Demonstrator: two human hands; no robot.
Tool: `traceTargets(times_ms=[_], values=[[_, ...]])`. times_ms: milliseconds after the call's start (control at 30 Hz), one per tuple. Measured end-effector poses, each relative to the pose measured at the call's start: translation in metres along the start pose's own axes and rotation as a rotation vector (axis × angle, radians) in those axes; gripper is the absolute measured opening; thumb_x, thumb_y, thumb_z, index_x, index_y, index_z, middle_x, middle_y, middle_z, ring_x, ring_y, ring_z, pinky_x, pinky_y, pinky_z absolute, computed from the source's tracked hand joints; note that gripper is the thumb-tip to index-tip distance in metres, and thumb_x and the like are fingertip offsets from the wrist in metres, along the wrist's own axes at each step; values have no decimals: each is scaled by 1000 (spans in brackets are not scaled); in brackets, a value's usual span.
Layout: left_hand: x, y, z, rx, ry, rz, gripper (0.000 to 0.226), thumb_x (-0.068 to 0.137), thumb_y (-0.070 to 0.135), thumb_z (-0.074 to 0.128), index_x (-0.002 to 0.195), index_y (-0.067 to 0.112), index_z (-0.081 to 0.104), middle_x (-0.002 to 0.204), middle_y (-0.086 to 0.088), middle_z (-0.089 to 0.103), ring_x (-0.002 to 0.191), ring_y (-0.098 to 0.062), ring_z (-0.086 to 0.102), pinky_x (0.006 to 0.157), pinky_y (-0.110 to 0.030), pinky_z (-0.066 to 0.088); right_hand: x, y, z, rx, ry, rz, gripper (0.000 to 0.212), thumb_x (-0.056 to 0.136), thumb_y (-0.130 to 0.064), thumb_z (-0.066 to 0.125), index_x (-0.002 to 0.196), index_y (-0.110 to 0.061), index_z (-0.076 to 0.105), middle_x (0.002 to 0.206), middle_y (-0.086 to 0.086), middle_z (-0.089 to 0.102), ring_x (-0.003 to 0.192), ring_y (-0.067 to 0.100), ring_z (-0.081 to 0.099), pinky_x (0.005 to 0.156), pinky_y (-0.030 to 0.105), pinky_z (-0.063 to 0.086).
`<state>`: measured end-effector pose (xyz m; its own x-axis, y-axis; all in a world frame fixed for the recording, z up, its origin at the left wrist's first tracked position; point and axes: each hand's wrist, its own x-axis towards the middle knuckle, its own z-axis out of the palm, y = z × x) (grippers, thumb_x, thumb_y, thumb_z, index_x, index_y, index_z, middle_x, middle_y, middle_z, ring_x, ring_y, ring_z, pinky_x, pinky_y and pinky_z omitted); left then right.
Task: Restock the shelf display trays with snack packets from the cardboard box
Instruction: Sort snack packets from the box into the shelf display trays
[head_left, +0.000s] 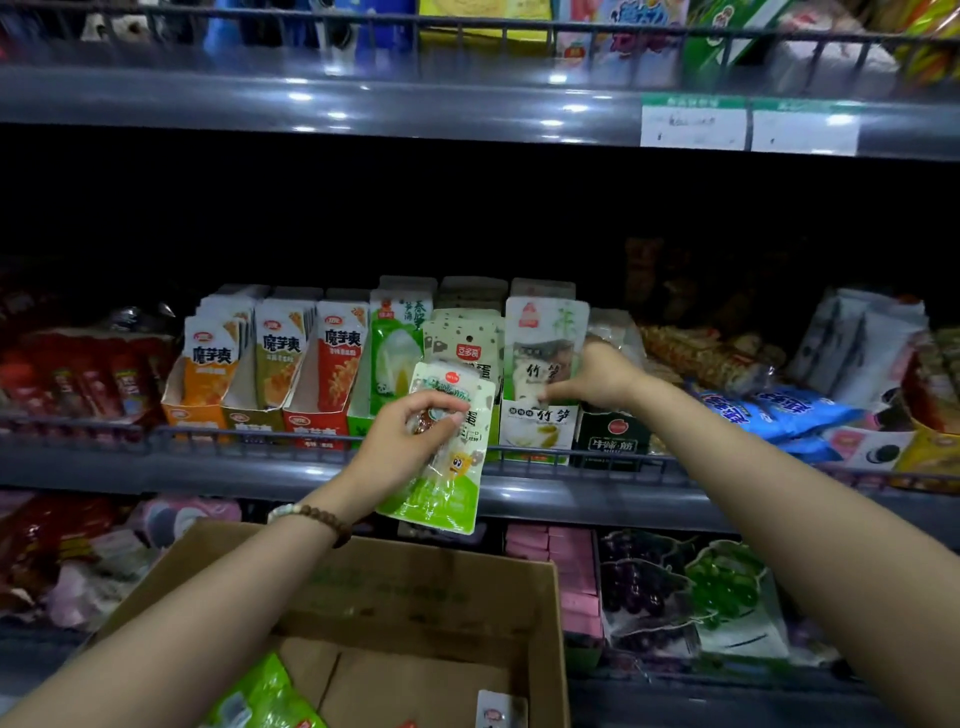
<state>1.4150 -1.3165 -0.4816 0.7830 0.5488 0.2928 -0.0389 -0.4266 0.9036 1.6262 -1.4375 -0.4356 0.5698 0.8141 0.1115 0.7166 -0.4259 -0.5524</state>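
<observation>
At the middle shelf (208, 470), the left hand (415, 431) gripped green snack packets (447, 493) near the rail (249, 435). The right hand (597, 379) touched packets in the bamboo-shoot display tray (537, 434), its grip unclear. Next, the held packets likely needed slotting upright into a tray.

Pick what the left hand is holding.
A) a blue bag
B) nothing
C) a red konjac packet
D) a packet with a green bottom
D: the left hand has thumb and fingers curled around the green-bottomed packet.

Cardboard box (426, 587) below display trays (537, 434)
</observation>
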Motion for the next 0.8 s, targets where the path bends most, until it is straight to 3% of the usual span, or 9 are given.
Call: traceTargets(times_ms=[133, 233, 367, 433, 500, 567, 633, 700, 800], values=[[-4, -8, -5, 8, 27, 4, 12, 88, 16, 62, 98, 21, 68, 110, 8, 65, 106, -3, 57, 83, -10, 42, -4, 1, 0, 137, 3, 11, 49, 75, -24, 77, 119, -14, 60, 117, 0, 65, 107, 17, 60, 88, 19, 46], [-7, -10, -6, 1, 30, -6, 12, 88, 15, 63, 97, 21, 69, 109, 8, 65, 109, -4, 57, 88, -14, 44, -5, -6, -8, 385, 76, 37, 41, 76, -22, 76, 114, -11, 63, 105, -6, 64, 92, 7, 60, 60, 1, 44], [-11, -5, -9, -8, 31, -8, 26, 89, 20, 61, 113, 30, 63, 124, 16, 57, 118, 3, 49, 104, -23, 39, 2, -13, 0, 349, 100, 70, 39, 74, -21, 78, 107, -7, 63, 101, -2, 66, 88, 12, 64, 61, 12, 48], [-15, -3, -13, -24, 17, -28, 50, 90, 23, 59, 136, 35, 43, 143, 19, 38, 132, 3, 30, 107, -23, 27, 4, -11, 9, 358, 99, 60, 39, 74, -17, 78, 108, -5, 62, 104, 2, 68, 81, 12, 66, 57, 16, 53], [-20, 2, -15, -47, 22, -35, 76, 90, 24, 60, 148, 40, 14, 150, 24, 14, 132, 7, 13, 106, -22, 19, 1, -10, 13, 359, 118, 18, 39, 77, -12, 75, 112, -4, 62, 102, 0, 66, 74, 3, 62, 51, 8, 48], [-25, 7, -17, -75, 54, -70, 90, 89, 23, 62, 149, 38, -4, 145, 26, 8, 127, 4, 16, 100, -17, 21, -3, -11, 11, 367, 128, 7, 41, 77, -10, 74, 116, -3, 60, 102, 2, 65, 71, -4, 57, 48, 4, 44], [-29, 10, -20, -112, 76, -141, 84, 87, 20, 64, 150, 27, 8, 136, 18, 24, 118, -1, 33, 86, -11, 38, -8, -16, 5, 418, 156, 2, 43, 78, -10, 73, 118, -2, 59, 111, 8, 66, 73, -2, 62, 55, 9, 50], [-31, 8, -26, -138, 59, -159, 55, 83, 20, 68, 132, 19, 44, 130, 4, 54, 103, -4, 59, 70, -14, 52, -16, -28, -3, 440, 316, -70, 48, 77, -15, 75, 121, -7, 55, 114, 7, 65, 93, 8, 65, 80, 22, 54], [-35, 7, -31, -142, 51, -144, 32, 80, 19, 71, 109, 18, 59, 97, 2, 72, 81, -7, 70, 59, -15, 52, -32, -56, -12, 420, 439, -325, 49, 80, -21, 74, 124, -15, 53, 115, -3, 62, 109, 7, 58, 94, 20, 46]])
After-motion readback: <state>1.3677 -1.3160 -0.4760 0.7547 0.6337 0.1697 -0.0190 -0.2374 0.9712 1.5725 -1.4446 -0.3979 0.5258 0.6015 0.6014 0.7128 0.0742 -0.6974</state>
